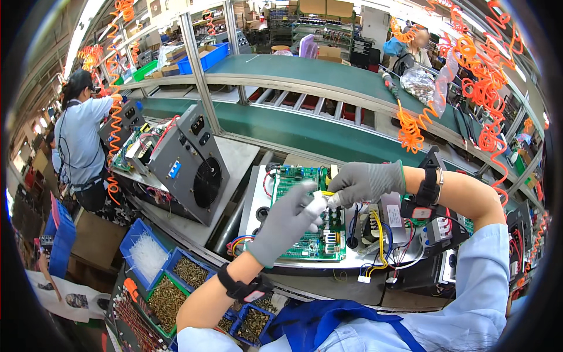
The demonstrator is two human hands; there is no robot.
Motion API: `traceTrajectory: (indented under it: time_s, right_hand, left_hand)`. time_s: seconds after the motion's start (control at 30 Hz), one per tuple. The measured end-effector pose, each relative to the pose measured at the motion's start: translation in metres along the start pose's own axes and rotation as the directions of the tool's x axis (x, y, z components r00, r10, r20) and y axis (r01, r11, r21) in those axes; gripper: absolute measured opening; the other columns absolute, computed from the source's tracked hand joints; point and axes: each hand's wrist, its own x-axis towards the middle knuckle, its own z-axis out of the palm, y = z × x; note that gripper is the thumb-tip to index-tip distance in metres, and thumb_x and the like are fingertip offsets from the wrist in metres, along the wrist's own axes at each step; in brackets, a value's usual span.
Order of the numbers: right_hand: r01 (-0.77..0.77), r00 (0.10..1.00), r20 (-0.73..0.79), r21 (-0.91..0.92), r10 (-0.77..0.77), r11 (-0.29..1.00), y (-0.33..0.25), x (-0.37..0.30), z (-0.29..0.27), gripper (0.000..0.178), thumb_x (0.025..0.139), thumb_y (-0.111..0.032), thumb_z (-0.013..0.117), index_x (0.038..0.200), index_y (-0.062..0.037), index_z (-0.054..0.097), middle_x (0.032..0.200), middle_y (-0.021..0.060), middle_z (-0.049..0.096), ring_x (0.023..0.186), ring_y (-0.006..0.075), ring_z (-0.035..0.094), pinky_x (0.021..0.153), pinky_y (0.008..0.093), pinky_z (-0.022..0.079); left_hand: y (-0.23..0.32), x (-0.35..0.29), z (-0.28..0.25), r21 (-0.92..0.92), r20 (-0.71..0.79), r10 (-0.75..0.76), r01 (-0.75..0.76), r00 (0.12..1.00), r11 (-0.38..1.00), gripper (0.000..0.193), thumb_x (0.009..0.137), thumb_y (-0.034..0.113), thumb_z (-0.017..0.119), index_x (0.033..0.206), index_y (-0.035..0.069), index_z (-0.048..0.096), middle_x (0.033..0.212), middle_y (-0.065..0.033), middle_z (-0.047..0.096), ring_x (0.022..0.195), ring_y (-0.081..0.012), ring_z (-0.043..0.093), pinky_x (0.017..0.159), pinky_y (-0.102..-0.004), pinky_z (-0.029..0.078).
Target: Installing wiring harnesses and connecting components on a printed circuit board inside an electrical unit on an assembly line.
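Both my hands wear grey gloves with pale fingertips and meet above a green circuit board (305, 249) fixed in a metal chassis. My right hand (366, 183) reaches in from the right, its fingers pinched together at a short bit of yellow wires (328, 193). Close beside it is my left hand (284, 223), smeared by motion, with its fingertips near the same wires. Whether the left fingers hold anything does not show. Right of the board sits a transformer (370, 227) with yellow and dark wires. A loose white connector (363, 280) hangs over the chassis's front edge.
Left of the chassis stands a grey panel with a black fan (207, 182). Bins of screws (167, 302) and a blue bin of white ties (146, 256) lie lower left. Behind runs a green conveyor (281, 126). Orange coiled hoses (410, 132) hang down. Another person (82, 135) stands at left.
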Motion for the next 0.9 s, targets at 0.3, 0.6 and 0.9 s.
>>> traceTrajectory:
  time_s: [0.3,0.6,0.9]
  right_hand:
    - [-0.349,0.928,-0.016,-0.391,0.373,0.852,0.002,-0.006,0.003,0.038,0.087,-0.036,0.055,0.091,-0.0012,0.069,0.082,0.0192,0.067,0.077,0.0328,0.064,0.073,0.0401,0.049]
    - [-0.453,0.725,0.141,-0.641,0.675,0.620,0.003,0.024,0.008,0.039,0.081,-0.031,0.052,0.095,0.0012,0.069,0.097,0.0238,0.067,0.091,0.0372,0.066,0.083,0.0443,0.050]
    - [-0.536,0.755,0.029,-0.550,0.655,0.641,0.003,0.022,0.016,0.041,0.085,-0.033,0.048,0.086,0.0022,0.069,0.083,0.0240,0.066,0.081,0.0372,0.064,0.079,0.0453,0.049]
  left_hand:
    - [-0.036,0.000,0.016,0.734,0.007,0.452,-0.311,0.892,0.603,0.039,0.083,0.016,0.066,0.120,0.005,0.058,0.100,-0.0101,0.063,0.088,-0.0274,0.062,0.078,-0.0389,0.050]
    - [-0.061,-0.027,0.015,0.917,-0.056,0.592,-0.193,0.804,0.349,0.042,0.078,0.034,0.068,0.110,0.006,0.064,0.114,-0.0107,0.060,0.110,-0.0287,0.053,0.094,-0.0458,0.036]
    - [-0.066,-0.025,0.013,0.919,-0.047,0.609,-0.205,0.791,0.337,0.036,0.078,0.030,0.068,0.103,0.004,0.065,0.105,-0.0098,0.061,0.103,-0.0274,0.056,0.095,-0.0468,0.037]
